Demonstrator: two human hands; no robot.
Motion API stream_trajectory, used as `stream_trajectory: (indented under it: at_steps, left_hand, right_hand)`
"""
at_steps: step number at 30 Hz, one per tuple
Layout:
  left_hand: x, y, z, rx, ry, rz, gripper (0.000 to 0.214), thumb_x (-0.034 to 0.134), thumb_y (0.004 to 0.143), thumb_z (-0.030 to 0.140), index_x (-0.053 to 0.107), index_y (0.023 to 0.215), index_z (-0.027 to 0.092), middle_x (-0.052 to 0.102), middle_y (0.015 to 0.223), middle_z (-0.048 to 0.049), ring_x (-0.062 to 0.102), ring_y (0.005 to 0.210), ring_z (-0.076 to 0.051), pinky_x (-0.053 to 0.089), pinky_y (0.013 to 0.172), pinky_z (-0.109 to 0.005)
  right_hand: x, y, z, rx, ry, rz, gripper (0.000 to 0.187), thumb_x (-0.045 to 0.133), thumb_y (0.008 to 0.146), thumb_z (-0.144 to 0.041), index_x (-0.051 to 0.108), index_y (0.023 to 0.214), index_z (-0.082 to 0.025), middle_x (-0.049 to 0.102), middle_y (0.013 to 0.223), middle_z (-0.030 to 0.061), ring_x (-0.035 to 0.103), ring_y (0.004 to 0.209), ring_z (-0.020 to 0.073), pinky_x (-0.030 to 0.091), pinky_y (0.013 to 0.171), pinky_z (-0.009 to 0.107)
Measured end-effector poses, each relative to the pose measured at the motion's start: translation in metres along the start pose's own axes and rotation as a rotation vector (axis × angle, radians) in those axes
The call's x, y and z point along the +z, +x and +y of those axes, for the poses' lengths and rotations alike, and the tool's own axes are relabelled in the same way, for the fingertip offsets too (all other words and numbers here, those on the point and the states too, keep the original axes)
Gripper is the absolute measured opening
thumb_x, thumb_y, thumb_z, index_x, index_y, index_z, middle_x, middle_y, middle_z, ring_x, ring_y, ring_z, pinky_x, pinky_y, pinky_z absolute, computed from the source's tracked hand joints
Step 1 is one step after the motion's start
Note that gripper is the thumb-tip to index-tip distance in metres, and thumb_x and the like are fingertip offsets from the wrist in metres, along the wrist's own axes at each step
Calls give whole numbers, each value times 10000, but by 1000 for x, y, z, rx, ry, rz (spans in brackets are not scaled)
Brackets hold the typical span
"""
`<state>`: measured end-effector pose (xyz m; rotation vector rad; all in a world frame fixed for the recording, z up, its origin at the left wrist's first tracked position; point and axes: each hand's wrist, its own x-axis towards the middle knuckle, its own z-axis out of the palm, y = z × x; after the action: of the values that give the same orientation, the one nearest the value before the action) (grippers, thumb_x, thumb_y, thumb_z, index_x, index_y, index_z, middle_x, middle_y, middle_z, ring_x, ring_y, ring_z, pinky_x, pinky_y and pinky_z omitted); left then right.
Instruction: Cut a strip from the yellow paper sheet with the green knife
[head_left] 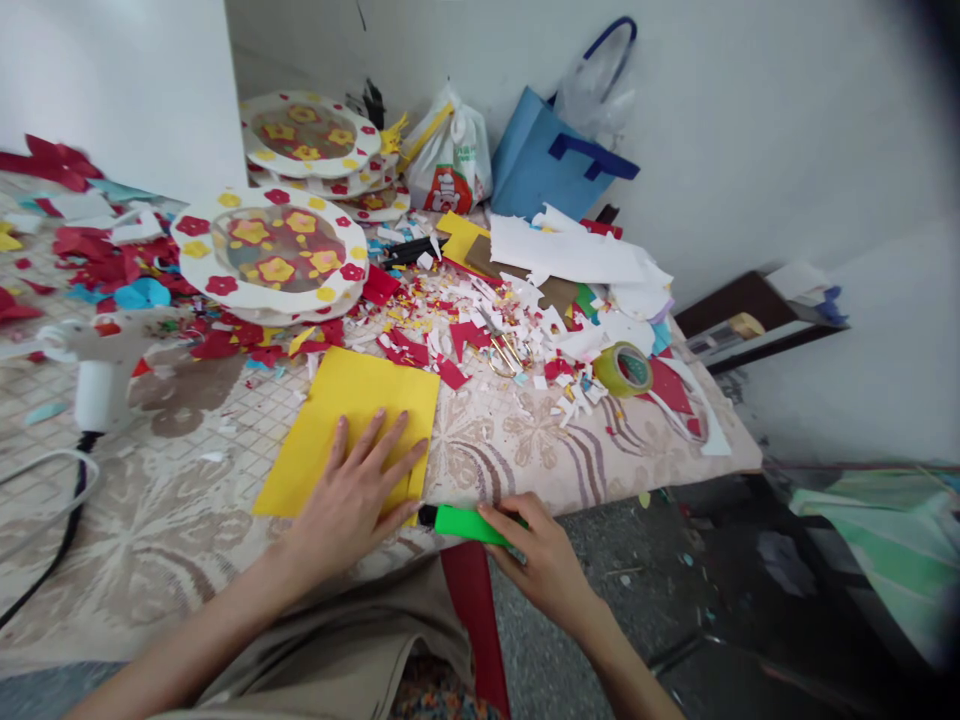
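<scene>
My left hand [352, 495] lies flat with fingers spread on a yellow sheet of paper [352, 400] on the patterned table. My right hand [544, 565] is closed around a green marker [461, 522] with a black tip, held at the table's near edge just right of the sheet. The marker's tip points left, close to the sheet's lower right corner.
A white glue gun [97, 370] with a black cord lies at left. Decorated round plates [270, 250] stand behind the sheet. Paper scraps, scissors [506, 352] and a tape roll [624, 368] crowd the right side. A blue bag [544, 160] leans on the wall.
</scene>
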<state>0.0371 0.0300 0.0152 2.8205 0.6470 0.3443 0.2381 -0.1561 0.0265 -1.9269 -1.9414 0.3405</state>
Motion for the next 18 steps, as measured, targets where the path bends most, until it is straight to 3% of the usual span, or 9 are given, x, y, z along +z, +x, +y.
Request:
stream_trajectory:
  at_steps: [18]
  left_hand:
    - [2,-3,-3,45,16,2,589,406,882,556,334,1408,301,220,1518,-46,149,1397,-322,42,1109,-610]
  right_hand:
    - [0,2,8,16,-30,30,413,531,868,-188,501,1277,-237,551,973,89,535,894,212,518,731,362]
